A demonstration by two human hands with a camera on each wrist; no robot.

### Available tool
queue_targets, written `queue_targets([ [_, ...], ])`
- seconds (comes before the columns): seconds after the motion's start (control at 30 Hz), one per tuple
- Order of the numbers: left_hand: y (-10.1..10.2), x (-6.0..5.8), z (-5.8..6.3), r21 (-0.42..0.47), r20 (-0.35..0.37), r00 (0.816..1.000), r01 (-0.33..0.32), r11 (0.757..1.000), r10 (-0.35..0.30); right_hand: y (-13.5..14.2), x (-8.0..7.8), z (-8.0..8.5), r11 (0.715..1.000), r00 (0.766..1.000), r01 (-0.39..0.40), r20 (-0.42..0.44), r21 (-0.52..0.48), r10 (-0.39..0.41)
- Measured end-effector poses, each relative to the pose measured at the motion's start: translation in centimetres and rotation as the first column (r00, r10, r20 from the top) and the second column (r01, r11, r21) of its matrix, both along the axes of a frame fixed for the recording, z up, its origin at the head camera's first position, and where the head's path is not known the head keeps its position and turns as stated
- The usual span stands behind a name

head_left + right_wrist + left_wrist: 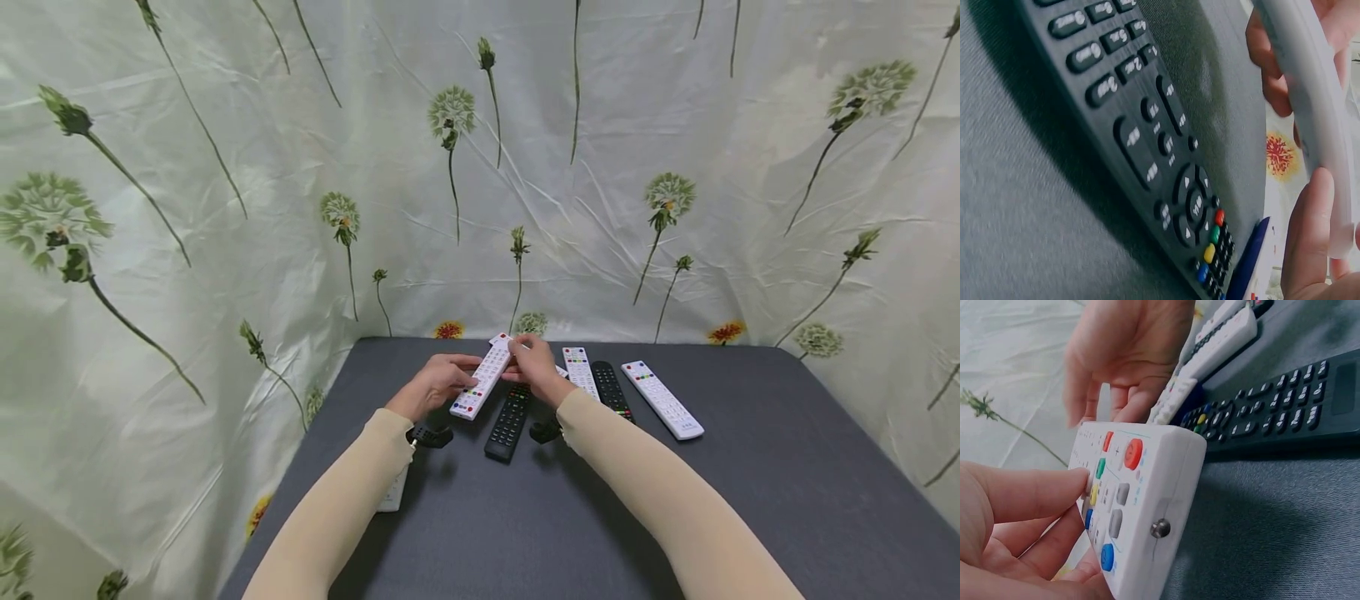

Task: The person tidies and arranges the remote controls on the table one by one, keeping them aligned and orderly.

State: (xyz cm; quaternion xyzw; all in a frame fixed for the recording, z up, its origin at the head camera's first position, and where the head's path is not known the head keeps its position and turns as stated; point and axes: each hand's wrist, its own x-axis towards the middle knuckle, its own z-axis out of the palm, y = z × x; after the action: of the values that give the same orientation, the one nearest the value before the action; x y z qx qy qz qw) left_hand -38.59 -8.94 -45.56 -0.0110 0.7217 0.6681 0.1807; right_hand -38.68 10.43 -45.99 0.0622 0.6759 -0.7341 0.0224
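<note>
Both hands hold a white remote control (483,382) tilted above the dark table, its colored buttons facing up. My left hand (437,385) pinches the nearer end; in the left wrist view the thumb (1041,494) lies over the button face and the other fingers go behind. My right hand (534,367) grips the far end along its right edge, and in the right wrist view its fingers (1313,231) press against the pale casing. Below, a black remote control (508,425) lies on the table between the wrists.
To the right lie a white remote (579,367), a black remote (611,387) and another white remote (663,402). A white remote (392,493) is partly hidden under the left forearm. Something blue (1254,250) lies by the black remote's far end. A flowered curtain (480,167) hangs behind the table.
</note>
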Motion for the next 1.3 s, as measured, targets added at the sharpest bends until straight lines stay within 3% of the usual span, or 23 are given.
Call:
queue_targets([
  [0.2, -0.6, 0.9, 0.2, 0.04, -0.011, 0.998, 0.066, 0.997, -0.065, 0.6, 0.3, 0.3, 0.998, 1.0, -0.017, -0.006, 0.066, 0.017],
  [0.57, -2.6, 2.7, 0.7, 0.101, -0.002, 0.995, 0.103, 0.99, -0.103, 1.5, 1.3, 2.0, 0.998, 0.998, -0.061, -0.023, 0.002, 0.061],
  [0.93, -4.7, 4.5, 1.4, 0.119, 0.053, 0.998, 0.022, 0.993, -0.028, 2.0, 2.1, 2.8, 0.998, 1.0, -0.017, -0.026, -0.069, 0.015],
  [1.3, -6.7, 5.0, 1.0, 0.15, 0.069, 0.996, -0.065, 0.987, 0.055, 2.1, 3.1, 2.7, 0.996, 0.998, -0.067, 0.015, -0.059, 0.068],
])
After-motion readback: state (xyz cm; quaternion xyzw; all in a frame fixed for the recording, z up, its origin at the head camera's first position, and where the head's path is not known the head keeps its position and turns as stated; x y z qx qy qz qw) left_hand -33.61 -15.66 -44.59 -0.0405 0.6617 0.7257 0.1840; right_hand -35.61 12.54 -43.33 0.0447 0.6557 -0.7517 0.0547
